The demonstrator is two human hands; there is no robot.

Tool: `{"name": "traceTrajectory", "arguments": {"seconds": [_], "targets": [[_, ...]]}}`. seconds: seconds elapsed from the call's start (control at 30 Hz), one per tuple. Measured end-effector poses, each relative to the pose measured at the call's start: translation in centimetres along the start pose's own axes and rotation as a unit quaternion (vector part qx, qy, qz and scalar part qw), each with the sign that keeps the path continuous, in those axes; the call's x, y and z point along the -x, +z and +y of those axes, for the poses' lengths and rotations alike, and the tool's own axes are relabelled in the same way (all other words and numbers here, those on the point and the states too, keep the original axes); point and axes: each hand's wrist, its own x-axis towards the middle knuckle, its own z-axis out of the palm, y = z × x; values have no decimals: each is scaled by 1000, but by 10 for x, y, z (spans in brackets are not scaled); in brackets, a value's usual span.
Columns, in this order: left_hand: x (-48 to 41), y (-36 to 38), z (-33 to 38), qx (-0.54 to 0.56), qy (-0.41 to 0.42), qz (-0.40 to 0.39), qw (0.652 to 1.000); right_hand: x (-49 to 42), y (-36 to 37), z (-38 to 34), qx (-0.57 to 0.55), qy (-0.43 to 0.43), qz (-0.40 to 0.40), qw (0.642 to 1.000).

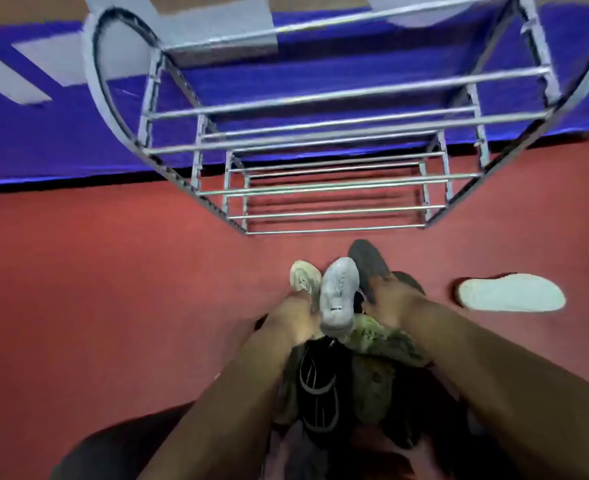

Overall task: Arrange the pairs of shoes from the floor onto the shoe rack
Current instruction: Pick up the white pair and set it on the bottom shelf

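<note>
black shoe [317,386]: closest of all, low in the pile between the two arms, with pale stripes on it
green shoe [383,341]: just right of the black shoe, partly under the right arm
left hand [293,318]: reaches into the pile and touches the left side of the pale grey sneaker; it is blurry and its fingers are hidden, so I cannot tell if it holds a shoe
pale grey sneaker [338,292]: on top of the pile, between the two hands, heel near and toe pointing at the rack
right hand [395,301]: lies on the dark grey shoe with its fingers and thumb curled round it
dark grey shoe [365,261]: right beside the pale grey sneaker, its toe sticks out past the right hand
cream shoe [303,277]: small and pale, just left of the pale grey sneaker, past the left hand
white shoe [511,293]: alone on the floor off to the right, apart from the pile, pale bottom showing
red floor [113,289]: all the shoes are down here
shoe rack [320,188]: shiny metal bars in rows, standing on the red floor past the pile
blue wall [44,140]: behind the shoe rack
</note>
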Motion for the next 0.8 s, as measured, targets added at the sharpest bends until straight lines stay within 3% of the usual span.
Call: {"name": "traceTrajectory", "arguments": {"seconds": [0.1, 0.2, 0.4, 0.57, 0.67, 0.8], "targets": [[-33, 35, -5, 14, -2, 30, 999, -56, 40, 23, -14, 28, -10, 999], [-53, 56, 6, 41, -20, -5, 999, -71, 47, 34, -9, 51, -25, 998], [-83, 84, 38, -107, -52, -37, 992, -71, 58, 48, -51, 61, 33, 996], [-80, 110, 50, -83, -55, 80, 992, -73, 72, 63, -141, 75, 91, 983], [-72, 122, 57, -104, -17, 165, 981, -68, 72, 79, -188, 82, 141, 969], [-70, 133, 71, -54, 48, 186, 980, -59, 76, 117, -203, 149, 171, 953]]}}
